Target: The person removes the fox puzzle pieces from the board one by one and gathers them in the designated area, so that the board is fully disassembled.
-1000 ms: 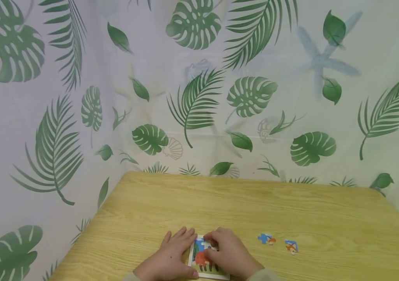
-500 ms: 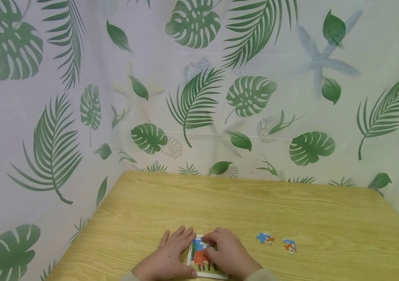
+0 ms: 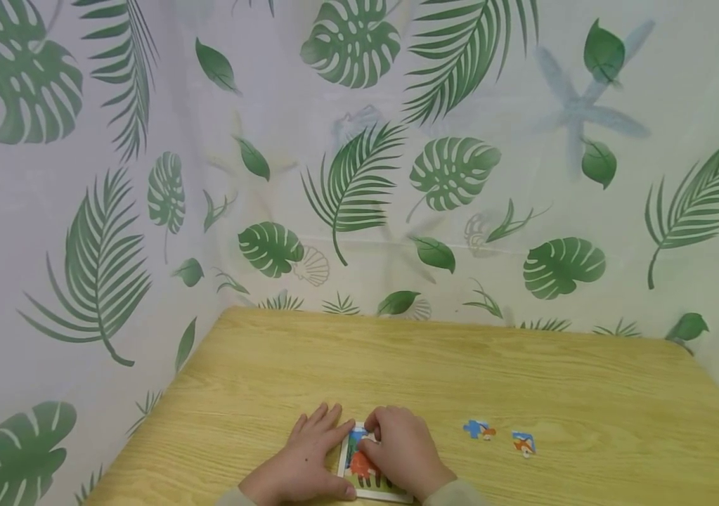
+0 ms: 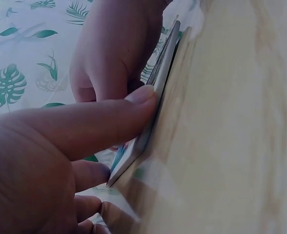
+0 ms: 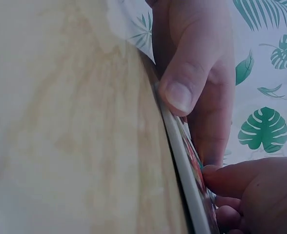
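A small jigsaw puzzle in a white-edged tray lies at the table's near side, showing blue sky and a red figure with dark legs. My left hand steadies its left side with spread fingers, the thumb resting on the tray's near edge, as the left wrist view also shows. Over the puzzle's right part, my right hand bends its fingers and pinches a puzzle piece at the upper middle, mostly hidden by thumb and fingertips. In the right wrist view, the right thumb touches the picture surface.
Two loose puzzle pieces, a blue-and-orange one and another with a blue edge, lie apart right of the right hand. The wooden table reaches back to a leaf-printed curtain.
My right hand has shifted slightly left and turned over the puzzle, its thumb and forefinger drawing closer together. The left hand's fingers have spread wider. The loose pieces stay in place.
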A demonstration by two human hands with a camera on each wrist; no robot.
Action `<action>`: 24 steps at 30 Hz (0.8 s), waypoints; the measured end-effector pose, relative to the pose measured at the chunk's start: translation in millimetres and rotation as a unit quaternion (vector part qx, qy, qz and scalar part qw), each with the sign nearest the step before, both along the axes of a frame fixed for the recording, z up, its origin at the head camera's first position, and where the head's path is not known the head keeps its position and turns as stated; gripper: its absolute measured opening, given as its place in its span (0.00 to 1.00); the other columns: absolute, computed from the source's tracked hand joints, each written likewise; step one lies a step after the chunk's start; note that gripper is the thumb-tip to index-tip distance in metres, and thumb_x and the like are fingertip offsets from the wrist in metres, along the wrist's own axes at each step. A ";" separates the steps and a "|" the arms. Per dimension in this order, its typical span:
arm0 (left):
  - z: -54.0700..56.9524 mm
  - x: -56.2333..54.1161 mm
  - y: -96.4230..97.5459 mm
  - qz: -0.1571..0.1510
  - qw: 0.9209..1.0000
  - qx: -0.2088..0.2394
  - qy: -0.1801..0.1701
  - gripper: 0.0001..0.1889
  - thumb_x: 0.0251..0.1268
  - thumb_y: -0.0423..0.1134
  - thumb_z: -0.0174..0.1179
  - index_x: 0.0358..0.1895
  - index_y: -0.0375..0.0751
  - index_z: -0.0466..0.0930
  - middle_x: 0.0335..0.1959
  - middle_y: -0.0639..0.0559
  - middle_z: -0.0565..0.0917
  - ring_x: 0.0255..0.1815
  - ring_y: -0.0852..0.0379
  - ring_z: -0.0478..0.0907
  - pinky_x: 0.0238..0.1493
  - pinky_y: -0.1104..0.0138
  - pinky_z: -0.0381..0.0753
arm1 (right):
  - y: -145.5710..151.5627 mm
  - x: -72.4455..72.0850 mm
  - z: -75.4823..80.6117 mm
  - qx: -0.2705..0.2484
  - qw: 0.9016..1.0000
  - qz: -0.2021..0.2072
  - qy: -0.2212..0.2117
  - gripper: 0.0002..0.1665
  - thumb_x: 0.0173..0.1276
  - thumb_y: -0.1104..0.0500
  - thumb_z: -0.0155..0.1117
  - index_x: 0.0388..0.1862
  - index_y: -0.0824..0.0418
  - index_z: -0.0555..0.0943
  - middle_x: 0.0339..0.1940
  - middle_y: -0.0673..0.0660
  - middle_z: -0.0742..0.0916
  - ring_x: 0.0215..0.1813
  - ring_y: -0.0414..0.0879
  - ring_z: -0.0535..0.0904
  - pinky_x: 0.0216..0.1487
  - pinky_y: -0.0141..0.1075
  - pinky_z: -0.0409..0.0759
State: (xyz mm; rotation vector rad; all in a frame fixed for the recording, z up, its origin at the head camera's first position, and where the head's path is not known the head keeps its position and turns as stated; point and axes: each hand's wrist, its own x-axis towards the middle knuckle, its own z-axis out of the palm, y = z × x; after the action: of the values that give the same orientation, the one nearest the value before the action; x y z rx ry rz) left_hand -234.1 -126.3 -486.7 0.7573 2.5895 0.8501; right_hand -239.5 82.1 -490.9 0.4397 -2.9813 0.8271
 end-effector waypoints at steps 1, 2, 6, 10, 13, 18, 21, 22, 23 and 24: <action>-0.6 0.0 0.0 0.001 1.000 -0.001 0.000 0.53 0.50 0.64 0.73 0.79 0.46 0.63 0.82 0.39 0.50 0.82 0.36 0.38 0.74 0.36 0.34 | -0.3 0.0 -0.6 0.001 1.000 -0.001 0.002 0.14 0.62 0.46 0.75 0.36 0.52 0.84 0.24 0.43 0.75 0.28 0.41 0.69 0.32 0.38 0.68; -1.1 -0.1 -0.1 0.000 1.000 0.000 0.000 0.53 0.50 0.64 0.73 0.79 0.46 0.63 0.82 0.39 0.50 0.81 0.36 0.39 0.74 0.36 0.34 | -0.6 0.1 -1.2 0.001 1.000 -0.001 0.004 0.14 0.61 0.46 0.75 0.36 0.52 0.83 0.24 0.43 0.75 0.28 0.41 0.69 0.33 0.38 0.68; -4.2 -0.9 -1.0 0.004 1.000 -0.006 0.006 0.54 0.49 0.65 0.73 0.79 0.45 0.62 0.81 0.39 0.51 0.81 0.37 0.39 0.74 0.36 0.35 | -2.8 0.2 -2.4 -0.008 1.000 -0.006 0.000 0.14 0.60 0.46 0.76 0.36 0.52 0.83 0.24 0.43 0.75 0.28 0.41 0.69 0.33 0.39 0.68; -4.5 -1.6 -1.7 0.008 1.000 -0.009 0.015 0.56 0.47 0.66 0.73 0.79 0.44 0.62 0.82 0.40 0.52 0.82 0.37 0.40 0.74 0.37 0.35 | -4.8 -0.6 0.3 -0.023 1.000 -0.014 -0.009 0.14 0.60 0.48 0.77 0.36 0.53 0.83 0.24 0.44 0.76 0.29 0.41 0.70 0.33 0.38 0.70; -4.4 -2.4 -1.7 0.010 1.000 -0.006 0.016 0.56 0.47 0.67 0.73 0.79 0.44 0.62 0.82 0.40 0.52 0.82 0.38 0.40 0.75 0.37 0.34 | -5.1 -1.3 2.7 -0.036 0.999 -0.019 -0.016 0.15 0.59 0.49 0.78 0.37 0.54 0.82 0.25 0.45 0.77 0.29 0.42 0.71 0.32 0.38 0.71; -3.7 -2.6 -1.2 0.009 1.000 -0.001 0.008 0.55 0.48 0.66 0.73 0.78 0.42 0.63 0.81 0.40 0.52 0.82 0.38 0.40 0.74 0.36 0.35 | -3.4 -1.5 1.8 -0.067 0.997 -0.027 -0.033 0.16 0.57 0.50 0.80 0.34 0.53 0.80 0.27 0.45 0.78 0.30 0.42 0.72 0.33 0.39 0.73; -2.6 -2.3 -0.9 0.003 1.000 0.001 0.008 0.56 0.48 0.66 0.73 0.78 0.41 0.62 0.81 0.39 0.52 0.81 0.36 0.40 0.73 0.34 0.35 | -0.3 -1.7 -0.8 -0.102 0.993 -0.028 -0.048 0.15 0.58 0.51 0.79 0.33 0.52 0.79 0.28 0.44 0.80 0.31 0.41 0.73 0.34 0.38 0.74; -2.1 -2.2 -0.7 0.002 1.000 0.002 0.009 0.56 0.48 0.66 0.73 0.78 0.41 0.62 0.81 0.38 0.52 0.81 0.36 0.40 0.73 0.34 0.35 | 1.2 -1.6 -1.7 -0.120 0.991 -0.027 -0.058 0.14 0.60 0.52 0.78 0.33 0.52 0.79 0.28 0.45 0.80 0.30 0.42 0.74 0.33 0.38 0.75; -1.5 -2.1 -0.5 0.000 1.000 0.002 0.011 0.55 0.48 0.65 0.73 0.78 0.41 0.62 0.81 0.38 0.52 0.81 0.35 0.40 0.73 0.34 0.36 | 2.9 -1.6 -2.5 -0.138 0.988 -0.026 -0.068 0.13 0.62 0.52 0.77 0.33 0.52 0.78 0.28 0.46 0.80 0.29 0.42 0.75 0.31 0.37 0.76; -1.0 -2.1 -0.2 -0.001 1.000 0.003 0.012 0.55 0.48 0.65 0.74 0.78 0.41 0.62 0.81 0.38 0.52 0.81 0.35 0.40 0.73 0.34 0.36 | 4.8 -1.4 -3.2 -0.156 0.984 -0.025 -0.078 0.13 0.63 0.52 0.75 0.33 0.52 0.78 0.28 0.47 0.81 0.28 0.42 0.75 0.29 0.36 0.76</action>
State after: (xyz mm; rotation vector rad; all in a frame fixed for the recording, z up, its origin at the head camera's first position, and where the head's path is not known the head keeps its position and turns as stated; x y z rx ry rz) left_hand -236.1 -126.5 -487.8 0.7765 2.6084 0.8527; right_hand -240.9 86.8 -494.0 0.2986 -2.9029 1.3516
